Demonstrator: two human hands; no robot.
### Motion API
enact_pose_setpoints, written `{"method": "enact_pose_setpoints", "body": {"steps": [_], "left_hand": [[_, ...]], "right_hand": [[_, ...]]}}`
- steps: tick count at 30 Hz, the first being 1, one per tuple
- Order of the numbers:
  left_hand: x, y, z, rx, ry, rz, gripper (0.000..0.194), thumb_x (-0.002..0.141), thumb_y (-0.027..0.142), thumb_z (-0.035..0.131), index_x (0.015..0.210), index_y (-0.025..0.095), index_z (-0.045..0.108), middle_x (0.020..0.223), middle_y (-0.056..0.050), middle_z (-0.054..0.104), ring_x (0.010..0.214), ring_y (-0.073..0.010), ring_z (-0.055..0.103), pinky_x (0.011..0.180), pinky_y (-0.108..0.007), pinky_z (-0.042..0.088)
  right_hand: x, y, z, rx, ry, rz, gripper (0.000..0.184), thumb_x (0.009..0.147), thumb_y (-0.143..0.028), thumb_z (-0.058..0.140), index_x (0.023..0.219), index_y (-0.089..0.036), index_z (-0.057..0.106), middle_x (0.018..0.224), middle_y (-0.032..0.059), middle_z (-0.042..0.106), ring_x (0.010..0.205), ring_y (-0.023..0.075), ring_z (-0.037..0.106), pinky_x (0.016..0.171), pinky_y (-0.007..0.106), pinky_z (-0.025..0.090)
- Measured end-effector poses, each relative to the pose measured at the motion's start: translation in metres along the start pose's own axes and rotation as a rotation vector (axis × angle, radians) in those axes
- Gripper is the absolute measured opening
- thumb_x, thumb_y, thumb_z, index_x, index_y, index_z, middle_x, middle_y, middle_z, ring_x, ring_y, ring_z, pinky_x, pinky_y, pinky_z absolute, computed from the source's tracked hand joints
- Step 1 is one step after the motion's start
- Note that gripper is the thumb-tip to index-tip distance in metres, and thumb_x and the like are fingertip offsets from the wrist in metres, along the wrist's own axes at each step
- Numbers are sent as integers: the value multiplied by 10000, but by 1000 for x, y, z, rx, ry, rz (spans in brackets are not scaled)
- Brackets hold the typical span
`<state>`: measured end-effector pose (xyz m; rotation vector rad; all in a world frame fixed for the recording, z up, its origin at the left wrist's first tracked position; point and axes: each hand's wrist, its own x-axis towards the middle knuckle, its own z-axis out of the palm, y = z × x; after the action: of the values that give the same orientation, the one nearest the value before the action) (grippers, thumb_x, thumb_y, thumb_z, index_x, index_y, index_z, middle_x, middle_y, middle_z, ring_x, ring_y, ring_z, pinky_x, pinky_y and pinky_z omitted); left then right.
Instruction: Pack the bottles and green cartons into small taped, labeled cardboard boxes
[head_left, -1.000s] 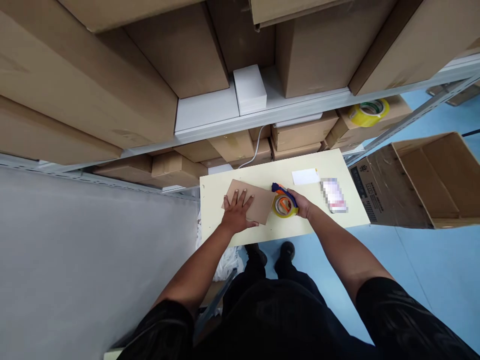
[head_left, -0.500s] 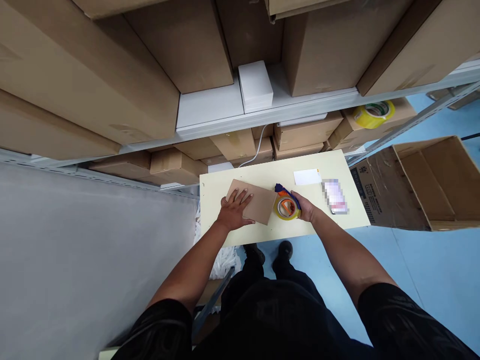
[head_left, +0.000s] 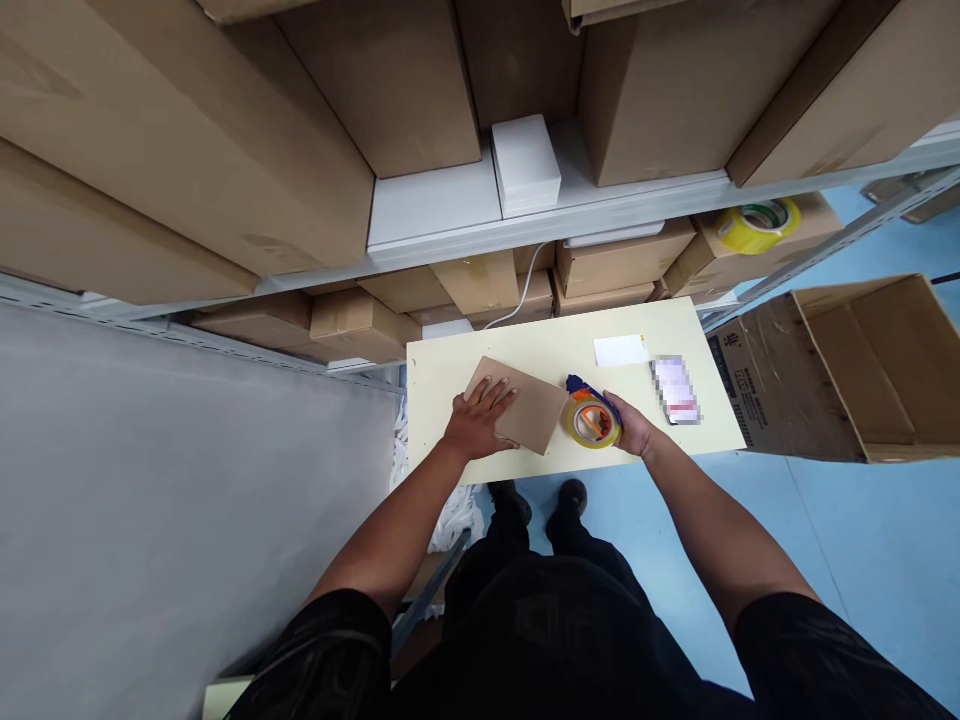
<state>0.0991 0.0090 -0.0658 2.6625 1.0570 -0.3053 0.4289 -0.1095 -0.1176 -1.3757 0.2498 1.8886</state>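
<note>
1. Fingers (head_left: 495,394) of the left hand (head_left: 469,428) spread wide, resting over the left part of a flat brown rectangular cardboard piece (head_left: 536,408).
2. Right hand (head_left: 630,424) curls around a blue-and-orange tape dispenser (head_left: 578,385) with a yellowish clear tape roll (head_left: 574,425) — just beside the cardboard's right edge, though I cannot tell whether they touch.
3. Beneath the cardboard piece is a pale cream rectangular tabletop (head_left: 435,400).
4. Farther right on it lie a white rectangular card (head_left: 621,350) and, nearby, a pixelated, phone-like rectangle (head_left: 677,390).
5. Beyond, a grey metal shelf (head_left: 465,231) bears large brown cardboard boxes (head_left: 390,90).
6. Right of the tabletop, a big open brown carton (head_left: 870,375) sits on blue floor (head_left: 814,540).
</note>
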Motion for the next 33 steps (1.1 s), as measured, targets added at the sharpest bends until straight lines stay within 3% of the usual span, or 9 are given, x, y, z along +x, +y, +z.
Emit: {"method": "enact_pose_setpoints", "body": {"steps": [4,7,10,15,19,22,27,30,33], "left_hand": [[-1,2,1,-5,-6,-16,1160,706,800,744,1666,337,284,1740,-80,247,1596,-458,119,1111,-584,322],[-1,5,1,-15,-1,-34,1160,712,801,739,1668,337,275,1741,-80,244,1597,-461,110,1116,-590,322],[0,14,2,-21,11,-81,1125,741,794,715,1670,339,271,1743,-82,239,1599,-461,95,1114,-613,325],[0,43,8,-56,20,-223,1085,801,779,657,1684,333,213,1756,-84,195,1604,-452,61,1107,-667,331],[-7,64,17,-67,34,-310,1051,852,765,597,1694,304,168,1762,-121,153,1606,-449,50,1096,-679,351],[-17,73,20,-45,44,-339,992,911,712,545,1698,252,154,1757,-152,154,1602,-445,83,1062,-651,412],[-37,72,17,-47,88,-256,981,891,593,648,1677,170,241,1727,-191,240,1551,-458,233,1102,-570,445],[-42,51,8,-69,82,-121,1013,810,511,771,1655,191,313,1702,-167,309,1493,-421,340,1138,-499,445],[-36,17,-6,-65,11,55,979,788,416,813,1643,288,352,1668,-103,386,1427,-361,425,1110,-439,471]], "right_hand": [[-3,-13,-12,-66,70,-8,319,995,-470,602,1036,-173,708,807,88,785,729,240,734,790,381,625],[-9,-5,-16,-76,83,-3,342,989,-484,602,1062,-169,714,869,104,800,754,252,744,781,393,626],[-19,30,-13,-5,58,-7,383,1006,-508,545,1089,-178,722,927,104,808,818,259,761,831,407,627],[-32,114,-1,153,67,-43,418,1004,-548,464,1081,-240,736,997,74,814,989,277,768,920,430,618],[-24,141,17,264,43,-80,447,992,-569,438,1087,-255,741,1006,56,813,1063,270,754,939,408,616],[-10,127,26,312,62,-111,453,990,-562,434,1111,-237,726,1007,48,811,1039,252,756,906,386,625],[16,63,32,268,110,-198,365,981,-510,492,1072,-231,708,933,45,807,962,233,757,882,356,624],[26,17,33,166,97,-153,356,986,-511,511,1029,-219,711,854,57,792,883,235,752,858,354,627],[31,-20,36,52,25,-93,353,983,-500,541,1036,-194,708,863,69,789,812,235,743,819,374,633]]}}
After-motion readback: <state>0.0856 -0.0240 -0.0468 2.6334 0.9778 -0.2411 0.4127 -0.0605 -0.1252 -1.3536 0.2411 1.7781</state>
